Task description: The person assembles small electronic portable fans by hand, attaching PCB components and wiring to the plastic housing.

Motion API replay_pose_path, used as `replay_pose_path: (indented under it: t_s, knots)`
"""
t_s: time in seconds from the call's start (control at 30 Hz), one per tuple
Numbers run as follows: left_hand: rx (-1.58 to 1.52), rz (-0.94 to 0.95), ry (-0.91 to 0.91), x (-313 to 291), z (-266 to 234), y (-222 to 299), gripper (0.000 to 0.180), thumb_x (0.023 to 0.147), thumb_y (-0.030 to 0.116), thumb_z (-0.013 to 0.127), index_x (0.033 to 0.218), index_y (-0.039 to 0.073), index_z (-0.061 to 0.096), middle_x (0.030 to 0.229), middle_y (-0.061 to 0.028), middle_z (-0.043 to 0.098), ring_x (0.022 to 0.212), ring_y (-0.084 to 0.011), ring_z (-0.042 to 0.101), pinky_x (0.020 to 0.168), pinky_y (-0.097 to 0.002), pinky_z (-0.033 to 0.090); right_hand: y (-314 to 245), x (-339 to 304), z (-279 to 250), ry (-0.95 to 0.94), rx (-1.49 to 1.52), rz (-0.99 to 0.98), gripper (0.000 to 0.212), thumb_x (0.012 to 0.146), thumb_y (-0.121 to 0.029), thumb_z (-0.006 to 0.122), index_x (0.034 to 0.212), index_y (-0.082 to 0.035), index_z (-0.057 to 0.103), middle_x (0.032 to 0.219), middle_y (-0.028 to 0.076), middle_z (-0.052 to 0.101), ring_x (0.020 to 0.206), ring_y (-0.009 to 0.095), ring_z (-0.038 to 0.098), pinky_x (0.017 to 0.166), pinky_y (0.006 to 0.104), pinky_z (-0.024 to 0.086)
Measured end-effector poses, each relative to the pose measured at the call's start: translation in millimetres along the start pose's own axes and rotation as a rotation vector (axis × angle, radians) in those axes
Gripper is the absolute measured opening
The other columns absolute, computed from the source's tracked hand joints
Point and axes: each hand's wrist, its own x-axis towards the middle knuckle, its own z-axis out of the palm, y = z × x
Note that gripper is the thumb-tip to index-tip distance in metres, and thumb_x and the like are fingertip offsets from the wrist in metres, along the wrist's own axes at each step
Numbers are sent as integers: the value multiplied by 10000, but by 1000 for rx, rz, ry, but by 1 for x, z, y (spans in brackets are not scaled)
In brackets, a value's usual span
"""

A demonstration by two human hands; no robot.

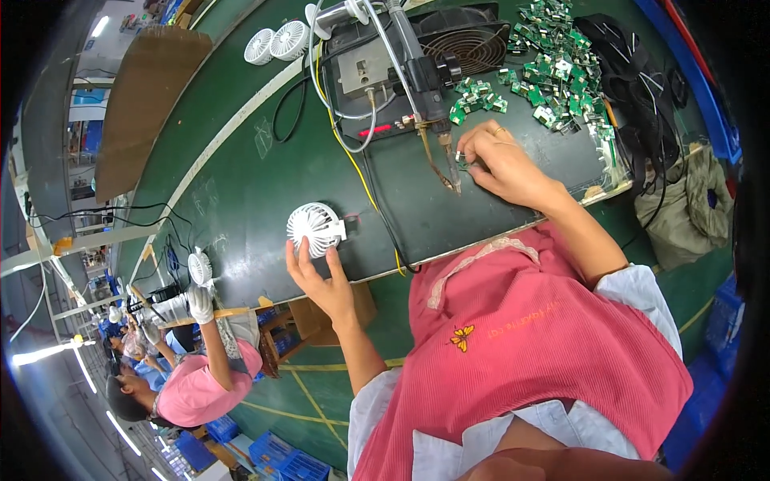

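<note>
Head view shows me my left hand (321, 276) with fingers (298, 255) spread loosely around one small white fan (314, 227), touching its lower rim rather than clenching it. That fan lies on the dark green belt (233, 184), grille face up, its short stub handle pointing away from my fingertips toward my right hand (501, 164). I count two more white fans (277, 42) side by side far beyond my left fingertips, and a fourth (200, 267) just off my left thumb side, near a co-worker's gloved hand (200, 305).

My right hand pinches one small green circuit board (463, 158) between thumb and fingertips, on the black mat (449, 216). I cannot tell the board's long axis; it is too small. Just beside those fingertips, two thin metal soldering tips (445, 168) slant down from a black fixture (421, 76). Beyond my right knuckles lies a heap of green boards (549, 72), too many to count. One round-grilled extractor fan (469, 44) sits behind the fixture.
</note>
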Motion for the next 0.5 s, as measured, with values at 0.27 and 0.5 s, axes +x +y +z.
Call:
replay_pose_path:
  t_s: [0.27,0.5]
  knots:
    - [139,63,42,1,5,19,426,796,157,656,1195,80,529,1288,-123,432,1168,-302,355,971,-421,303,-8,-9,-7,-75,116,199,221,766,-9,613,833,-28,403,804,111,517,743,304,518,659,358,408]
    - [124,290,-69,44,14,32,249,826,127,602,1073,92,597,1110,-50,578,1071,-259,484,988,-439,282,-11,-13,-15,-83,109,253,221,750,23,580,850,-22,388,794,121,490,716,315,508,638,366,403]
